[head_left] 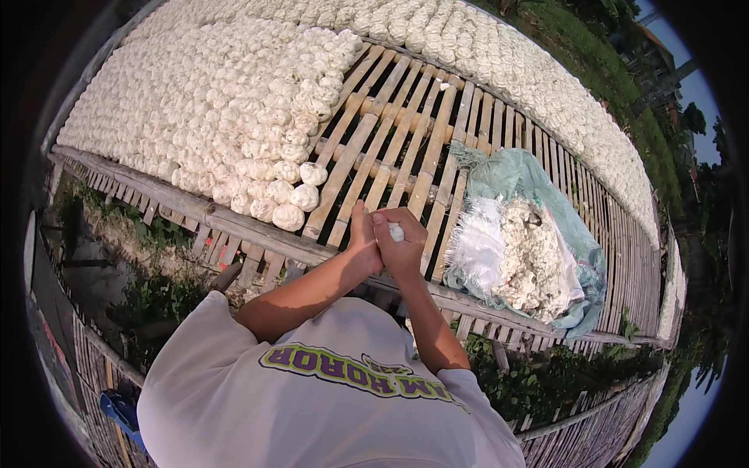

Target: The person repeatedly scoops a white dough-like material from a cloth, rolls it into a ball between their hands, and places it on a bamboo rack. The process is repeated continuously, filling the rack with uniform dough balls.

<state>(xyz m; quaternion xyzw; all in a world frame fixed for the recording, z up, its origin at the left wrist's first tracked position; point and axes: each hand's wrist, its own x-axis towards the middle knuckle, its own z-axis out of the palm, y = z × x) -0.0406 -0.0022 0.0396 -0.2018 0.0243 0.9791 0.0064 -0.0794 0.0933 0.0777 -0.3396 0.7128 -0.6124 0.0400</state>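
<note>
My right hand [402, 246] is closed around a small white lump [395, 232], part of which shows near the index finger and thumb. My left hand [364, 243] presses against it from the left, thumb raised, its other fingers mostly hidden. Both hands are held over the near bamboo edge of a slatted rack [355, 156]. Just beyond them, to the left, rows of rounded white clumps [234, 117] cover much of the rack. To my right lies an open woven sack [476, 238] on green plastic sheeting [507, 171], holding a loose, crumbly white mass [523, 257] with dark flecks.
Another long rack of white clumps [593, 148] curves behind this one, with grass [655, 156], trees and a building farther off at the right. Plants and ground [140, 304] show below the rack. More bamboo slats [577, 413] and a blue object [121, 417] are near the lower edges.
</note>
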